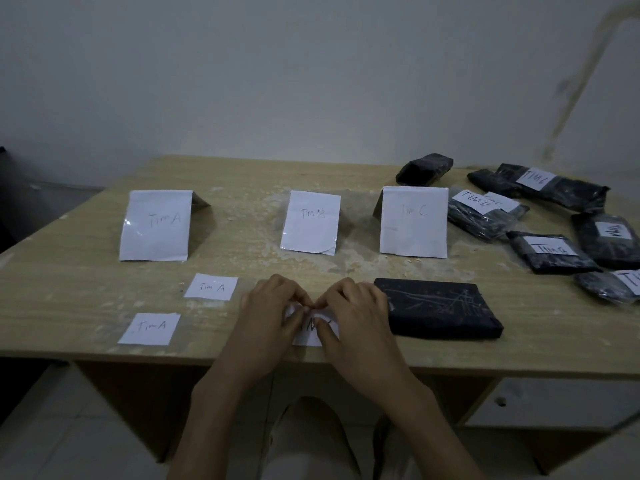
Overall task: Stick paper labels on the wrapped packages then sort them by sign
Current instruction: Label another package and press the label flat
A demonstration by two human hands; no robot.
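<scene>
Head view: both hands, left point(268, 308) and right point(356, 308), pinch a small white paper label point(311, 336), probably peeling it; the unlabelled flat black wrapped package point(438, 311) lies just right, long axis sideways, nearest the right hand.

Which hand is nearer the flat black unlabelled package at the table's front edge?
Right. The right hand sits right beside the flat black unlabelled package; the left hand is farther away. Both pinch a small white paper label.
</scene>
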